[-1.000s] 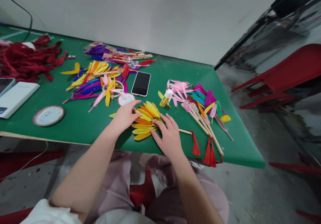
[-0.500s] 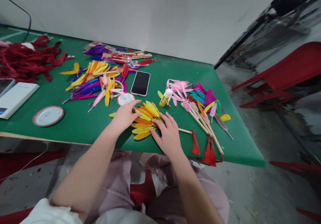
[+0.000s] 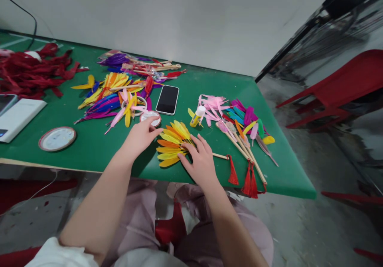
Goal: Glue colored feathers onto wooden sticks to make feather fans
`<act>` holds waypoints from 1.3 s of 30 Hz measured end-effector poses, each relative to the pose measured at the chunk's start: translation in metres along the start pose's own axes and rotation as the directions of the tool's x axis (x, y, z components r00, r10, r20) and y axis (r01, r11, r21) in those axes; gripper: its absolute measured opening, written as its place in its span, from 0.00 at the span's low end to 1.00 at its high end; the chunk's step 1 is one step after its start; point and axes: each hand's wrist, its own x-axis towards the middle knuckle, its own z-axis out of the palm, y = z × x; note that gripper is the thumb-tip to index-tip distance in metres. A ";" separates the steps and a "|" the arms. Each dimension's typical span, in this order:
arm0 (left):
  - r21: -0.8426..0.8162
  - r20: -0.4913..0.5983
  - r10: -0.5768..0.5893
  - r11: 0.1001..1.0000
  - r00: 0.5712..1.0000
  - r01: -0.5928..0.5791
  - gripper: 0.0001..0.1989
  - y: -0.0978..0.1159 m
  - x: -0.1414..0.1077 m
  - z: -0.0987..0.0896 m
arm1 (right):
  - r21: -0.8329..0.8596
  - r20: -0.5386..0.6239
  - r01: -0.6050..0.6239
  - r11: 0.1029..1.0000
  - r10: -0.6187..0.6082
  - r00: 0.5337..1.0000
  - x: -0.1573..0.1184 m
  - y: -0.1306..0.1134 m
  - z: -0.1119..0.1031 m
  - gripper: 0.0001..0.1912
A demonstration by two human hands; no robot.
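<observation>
A feather fan (image 3: 170, 143) of yellow and orange feathers lies on the green table, its wooden stick and red tassel (image 3: 233, 172) pointing right. My right hand (image 3: 199, 161) curves over the base of the feathers and holds the fan against the table; the fan's centre is hidden beneath it. Just left of the feathers is my left hand (image 3: 140, 137), open, thumb and fingers apart, nothing visible in it. Its fingertips hover at or over a small round white dish (image 3: 153, 119) with a red rim; whether they touch it I cannot tell. A yellow glue stick (image 3: 196, 117) with a white cap stands behind the fan.
Right of the fan lie tasselled sticks (image 3: 241, 147) and loose coloured feathers (image 3: 249, 117). A phone (image 3: 167, 99) lies behind. Leftward are feather bundles (image 3: 104, 101), a larger round dish (image 3: 56, 138), a white box (image 3: 22, 117) and dark red fabric strips (image 3: 32, 73).
My left hand has drawn back from the fan's feathers, leftward to the small round dish. My right hand and the fan have stayed in place.
</observation>
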 end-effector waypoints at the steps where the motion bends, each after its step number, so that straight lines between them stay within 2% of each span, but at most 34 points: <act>1: 0.001 0.016 -0.008 1.000 1.000 0.008 0.24 -0.001 -0.001 -0.002 | 0.003 0.000 -0.001 1.000 0.001 1.000 0.000 0.000 0.000 0.16; 6: -0.035 0.179 0.004 0.999 0.984 0.002 0.28 0.000 -0.006 -0.003 | 0.013 -0.006 0.001 1.000 -0.001 1.000 -0.001 0.001 0.000 0.15; 9: -0.046 0.215 0.012 0.999 0.977 -0.002 0.29 0.001 -0.007 -0.001 | 0.016 -0.009 0.008 1.000 -0.008 1.000 -0.001 0.001 0.001 0.15; 18: -0.012 0.214 0.008 1.000 0.977 -0.006 0.31 0.003 -0.006 0.001 | 0.024 -0.015 0.017 1.000 -0.016 1.000 0.000 0.001 0.001 0.15; 26: -0.007 0.166 -0.003 1.000 0.986 0.004 0.29 0.008 -0.008 0.001 | 0.028 -0.023 0.020 0.999 -0.019 1.000 -0.001 0.001 0.000 0.15; 30: -0.027 0.175 -0.002 1.000 0.985 0.007 0.29 0.007 -0.008 0.001 | 0.043 -0.067 0.036 0.998 -0.033 0.997 -0.002 0.002 -0.001 0.13; 35: -0.113 0.236 0.000 0.993 0.972 0.027 0.31 0.004 -0.006 0.002 | 0.063 -0.147 0.045 0.997 -0.036 0.989 -0.003 0.003 -0.002 0.10; 39: -0.144 0.246 0.028 0.990 0.969 0.008 0.31 0.002 -0.005 0.003 | 0.061 -0.167 0.046 0.997 -0.035 0.985 -0.003 0.003 -0.002 0.09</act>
